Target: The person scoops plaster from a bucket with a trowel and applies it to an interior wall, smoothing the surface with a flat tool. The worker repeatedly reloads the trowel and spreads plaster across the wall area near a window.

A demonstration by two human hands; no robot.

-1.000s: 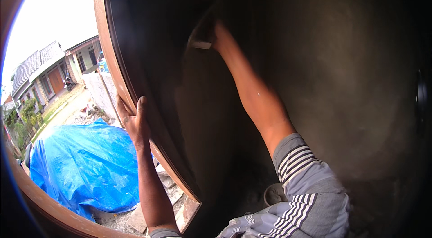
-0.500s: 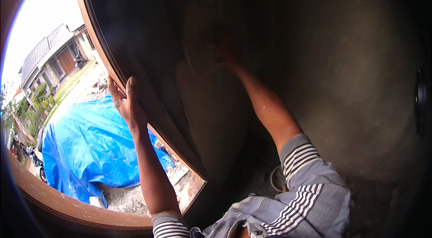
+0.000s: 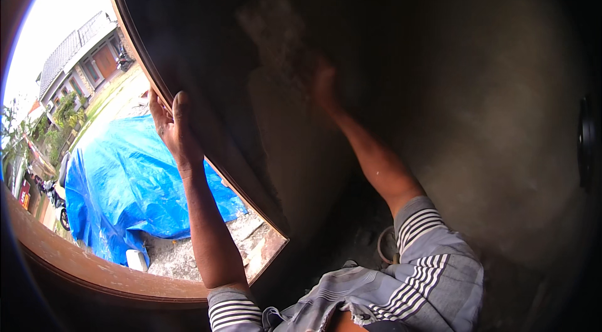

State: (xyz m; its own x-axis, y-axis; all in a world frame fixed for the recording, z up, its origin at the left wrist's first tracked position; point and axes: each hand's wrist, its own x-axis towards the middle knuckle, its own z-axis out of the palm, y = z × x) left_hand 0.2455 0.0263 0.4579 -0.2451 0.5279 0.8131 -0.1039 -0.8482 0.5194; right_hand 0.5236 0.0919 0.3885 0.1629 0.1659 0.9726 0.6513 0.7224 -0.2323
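My left hand (image 3: 169,122) grips the edge of a wooden window frame (image 3: 125,30), thumb on the inner side. My right hand (image 3: 323,81) reaches onto the dark plastered wall (image 3: 483,112), holding a flat, pale trowel (image 3: 269,15) against it with the blade pointing up and to the left. Shadow and blur hide the finer detail of the fingers and tool.
Through the opening lie a blue tarp (image 3: 125,169) over a heap, rubble (image 3: 172,250), a house (image 3: 88,65) with parked motorbikes, and plants (image 3: 66,112). A round container (image 3: 385,247) sits in shadow below my right arm. The frame's sill (image 3: 106,257) runs along the lower left.
My right hand has moved down and right from a second ago, and the trowel blade now lies higher than the hand. My left hand still grips the frame as the view has shifted.
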